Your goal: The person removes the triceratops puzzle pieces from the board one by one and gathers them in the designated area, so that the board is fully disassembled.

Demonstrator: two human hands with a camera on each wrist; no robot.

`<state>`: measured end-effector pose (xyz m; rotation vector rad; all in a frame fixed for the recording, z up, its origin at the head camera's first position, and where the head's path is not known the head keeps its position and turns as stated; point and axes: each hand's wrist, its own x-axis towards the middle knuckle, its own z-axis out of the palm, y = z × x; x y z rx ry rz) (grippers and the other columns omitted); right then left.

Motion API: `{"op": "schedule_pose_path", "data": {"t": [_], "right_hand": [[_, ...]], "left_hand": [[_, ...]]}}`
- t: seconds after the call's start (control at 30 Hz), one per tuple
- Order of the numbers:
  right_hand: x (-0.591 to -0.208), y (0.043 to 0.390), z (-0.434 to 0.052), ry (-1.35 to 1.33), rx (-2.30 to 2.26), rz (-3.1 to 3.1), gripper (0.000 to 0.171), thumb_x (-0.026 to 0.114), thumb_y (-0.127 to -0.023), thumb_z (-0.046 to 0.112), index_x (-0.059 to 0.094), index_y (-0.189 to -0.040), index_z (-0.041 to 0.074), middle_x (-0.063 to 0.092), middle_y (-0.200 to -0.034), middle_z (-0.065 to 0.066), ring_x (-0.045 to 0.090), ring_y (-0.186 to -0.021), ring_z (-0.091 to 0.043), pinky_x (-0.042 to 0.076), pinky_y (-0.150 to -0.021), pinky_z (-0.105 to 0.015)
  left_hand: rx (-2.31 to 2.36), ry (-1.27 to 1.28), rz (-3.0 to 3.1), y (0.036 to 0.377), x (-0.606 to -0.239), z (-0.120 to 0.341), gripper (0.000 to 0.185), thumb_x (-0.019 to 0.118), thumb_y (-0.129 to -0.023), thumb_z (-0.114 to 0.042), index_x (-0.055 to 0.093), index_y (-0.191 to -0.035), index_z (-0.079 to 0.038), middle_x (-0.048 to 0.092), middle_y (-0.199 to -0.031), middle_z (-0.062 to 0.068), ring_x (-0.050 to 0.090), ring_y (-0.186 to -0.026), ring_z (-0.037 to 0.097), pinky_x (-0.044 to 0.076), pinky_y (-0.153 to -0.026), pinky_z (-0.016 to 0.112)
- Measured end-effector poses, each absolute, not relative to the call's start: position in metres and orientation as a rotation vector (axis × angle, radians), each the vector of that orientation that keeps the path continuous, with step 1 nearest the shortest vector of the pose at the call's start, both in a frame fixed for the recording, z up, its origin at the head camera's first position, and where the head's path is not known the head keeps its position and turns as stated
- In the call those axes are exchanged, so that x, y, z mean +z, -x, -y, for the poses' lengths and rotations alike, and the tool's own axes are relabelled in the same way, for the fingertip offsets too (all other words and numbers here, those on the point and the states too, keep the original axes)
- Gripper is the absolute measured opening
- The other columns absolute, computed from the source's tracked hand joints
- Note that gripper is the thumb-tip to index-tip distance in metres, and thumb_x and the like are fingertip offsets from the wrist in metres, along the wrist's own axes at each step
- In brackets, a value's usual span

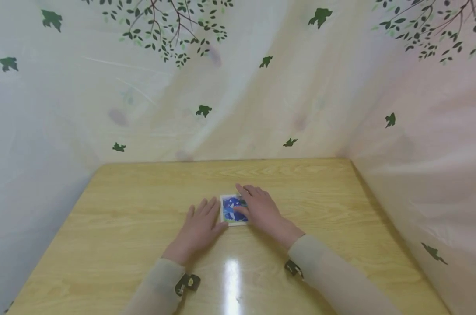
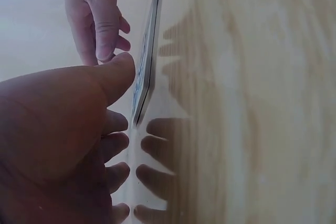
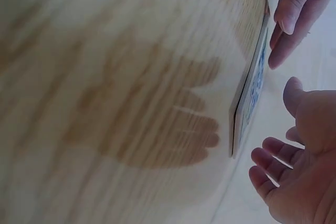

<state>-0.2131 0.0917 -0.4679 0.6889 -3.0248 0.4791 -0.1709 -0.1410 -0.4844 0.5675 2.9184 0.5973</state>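
A small flat card (image 1: 232,210) with a white border and a blue picture lies on the wooden table (image 1: 143,197), near its middle. My left hand (image 1: 204,218) lies flat on the table just left of the card, fingers straight, thumb by the card's near left corner. My right hand (image 1: 251,203) covers the card's right edge with relaxed fingers. In the left wrist view my left thumb (image 2: 119,72) sits close to the card's edge (image 2: 144,77), with the right hand (image 2: 97,19) beyond. In the right wrist view the right hand (image 3: 294,166) hangs open beside the card (image 3: 251,85).
The glossy table carries a light glare (image 1: 232,280) near its front edge. Pale walls printed with green leaves and branches (image 1: 202,109) close the table in at the back and on both sides. Beige sleeves cover both forearms.
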Motion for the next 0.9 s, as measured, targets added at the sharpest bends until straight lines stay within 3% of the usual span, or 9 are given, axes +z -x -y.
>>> {"op": "schedule_pose_path", "data": {"t": [0.5,0.9], "right_hand": [[-0.471,0.23,-0.084,-0.724,0.649,3.046,0.069,0.069,-0.11,0.039,0.046,-0.168,0.011,0.061,-0.149,-0.014,0.061,-0.136,-0.031,0.05,-0.119,-0.048],[-0.473,0.238,-0.077,-0.721,0.778,3.05,0.046,0.075,-0.108,0.028,0.068,-0.149,0.01,0.067,-0.137,-0.009,0.064,-0.128,-0.029,0.053,-0.114,-0.048]], "left_hand": [[0.551,-0.604,-2.926,0.173,-0.488,0.139,0.079,0.061,-0.112,-0.05,0.035,-0.172,-0.005,0.026,-0.18,0.015,0.019,-0.166,0.044,0.007,-0.132,0.071],[0.576,-0.634,-2.929,0.173,-0.488,0.14,0.077,0.062,-0.112,-0.048,0.039,-0.17,-0.003,0.029,-0.179,0.015,0.02,-0.166,0.044,0.006,-0.132,0.071]]}}
